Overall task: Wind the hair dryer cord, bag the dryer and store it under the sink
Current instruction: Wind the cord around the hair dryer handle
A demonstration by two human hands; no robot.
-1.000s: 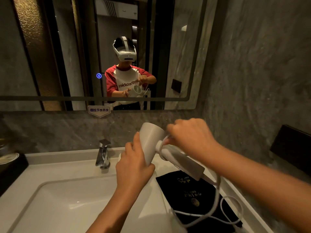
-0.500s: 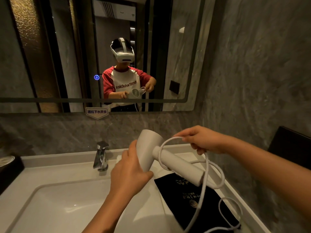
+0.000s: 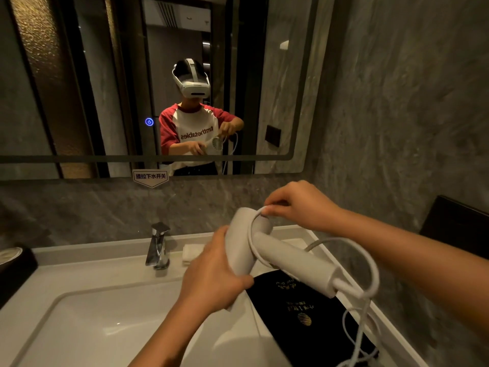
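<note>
Head view: left hand (image 3: 215,276) wraps the barrel of the hair dryer (image 3: 264,250), holding it up over the right side of the sink (image 3: 79,321). Right hand (image 3: 296,205) pinches the cord (image 3: 370,263) between thumb and fingertips, laying a turn where the handle meets the barrel. A wide loop hangs out past the handle end, below the right forearm; the remaining cord trails down onto the black bag (image 3: 304,313), which lies flat on the counter under the handle.

Risks, as judged. The loop is slack: if the right hand lets go before the turn is snug, the wraps probably slide down the smooth handle and open. The trailing cord lies on the bag, so pulling it in could drag the bag toward the basin. Winding tight at the handle end could kink the cord at its stiff collar.

Surface and room: pale counter (image 3: 92,250), smooth, possibly wet near the faucet (image 3: 158,247), which stands beyond the left hand; a small folded white item (image 3: 191,254) sits beside it. Dark stone wall close on the right; mirror (image 3: 79,88) ahead. Dim, warm light. Space under the sink is not visible.
</note>
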